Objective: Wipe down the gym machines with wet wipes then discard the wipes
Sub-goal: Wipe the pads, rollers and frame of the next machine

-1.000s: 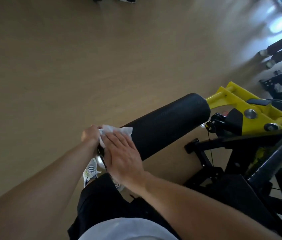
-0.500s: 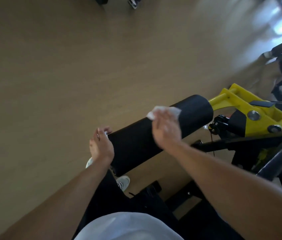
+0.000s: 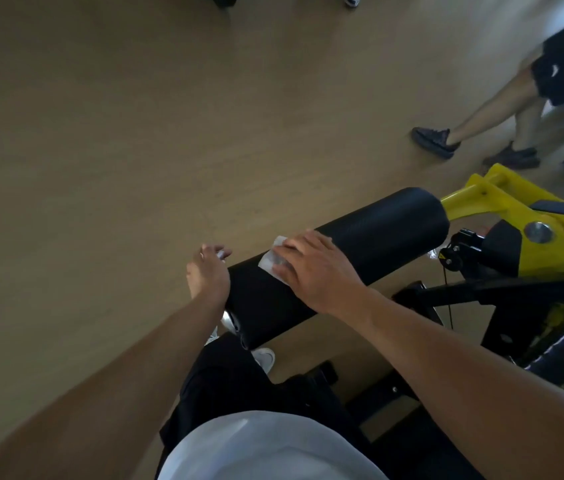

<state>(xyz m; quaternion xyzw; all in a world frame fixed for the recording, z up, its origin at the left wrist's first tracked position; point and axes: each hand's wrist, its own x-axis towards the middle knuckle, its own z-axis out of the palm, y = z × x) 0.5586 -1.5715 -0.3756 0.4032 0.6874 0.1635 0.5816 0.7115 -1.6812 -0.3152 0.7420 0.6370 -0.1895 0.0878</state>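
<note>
Roller pad [image 3: 360, 244]: black foam cylinder, laid slantwise from lower centre to right of centre of the frame; far end joined to a yellow frame [image 3: 515, 209] at the right edge
Wipe [image 3: 271, 262]: white, flattened on the top of the roller pad near its lower half, partly covered by the right hand
Right hand [image 3: 315, 271]: laid palm down on the wipe, fingers straight and slightly spread, the wipe pressed against the pad
Left hand [image 3: 206, 275]: set at the near end of the roller pad, left of centre; fingers loosely apart; a small pale scrap seen at the fingertips, whether it is held cannot be told
Floor [image 3: 117, 133]: tan, filling the upper left of the frame
Other person: bare legs [image 3: 481, 112] and dark shoes seen at upper right, blurred
Black base bars [image 3: 502, 296]: seen under the yellow frame, lower right
</note>
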